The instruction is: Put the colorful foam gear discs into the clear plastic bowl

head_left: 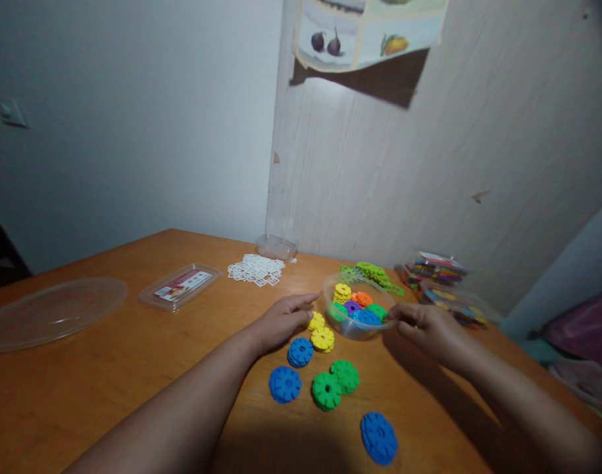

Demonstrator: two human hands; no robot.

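My left hand (287,321) rests on the table left of a clear round plastic bowl (353,331). Its fingers are stretched out, and the thumb is beside a small stack of yellow notched discs (317,321). Across the bowl, my right hand (422,327) pinches its right rim. Inside the bowl lie yellow, orange, purple, green and blue notched discs. A second yellow stack (323,339) sits nearer to me. Blue stacks (300,352) and overlapping green stacks (326,391) are in front of the bowl. Another blue stack (379,437) lies near the bottom of the view.
White lattice pieces (256,270) lie behind my left hand, near a clear container (277,247). Two clear lids, one rectangular (179,288) and one large and oval (54,313), are at left. Green pieces (372,273) and packed containers (436,266) stand at the back right.
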